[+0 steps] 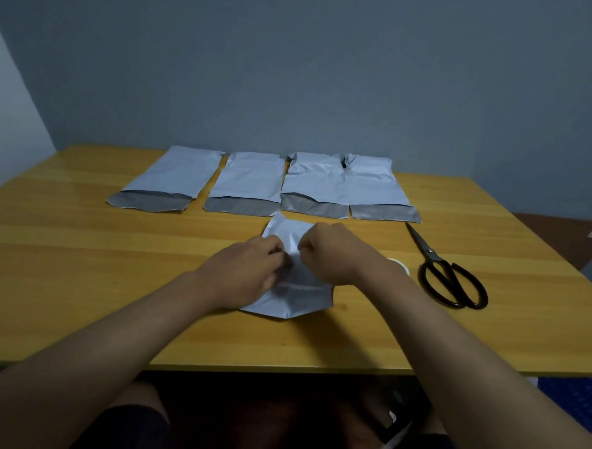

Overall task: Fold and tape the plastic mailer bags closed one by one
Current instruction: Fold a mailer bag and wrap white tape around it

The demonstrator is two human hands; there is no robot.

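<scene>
So the person was sat at a yellow wooden table (79, 281) with one white mailer bag (296, 293) right in front of them, lying flat near the middle of the table and a bit crumpled. Both hands were on it. The left hand (247, 273) lay over the left side of the bag with its fingers (274, 249) curled in, pinching the plastic near the bag's middle. The right hand (334, 252) did the same from the other side, fingers (305, 247) bunched and pinching the plastic just across from the left ones. The fingertips of the two hands were close together but looked apart, with a strip of white bag showing between them.

Behind that bag, a row of four more mailer bags (252, 181) lay side by side along the far part of the table, each with its grey flap open toward the person. The two on the right overlapped a little at their far ends.

A pair of black-handled scissors (446, 270) lay to the right of the hands, blades closed and pointing away toward the row. Something small, white and round (400, 264) peeked out just past the right wrist, between it and the scissors; couldn't tell what it was, most of it was hidden by the arm.
</scene>
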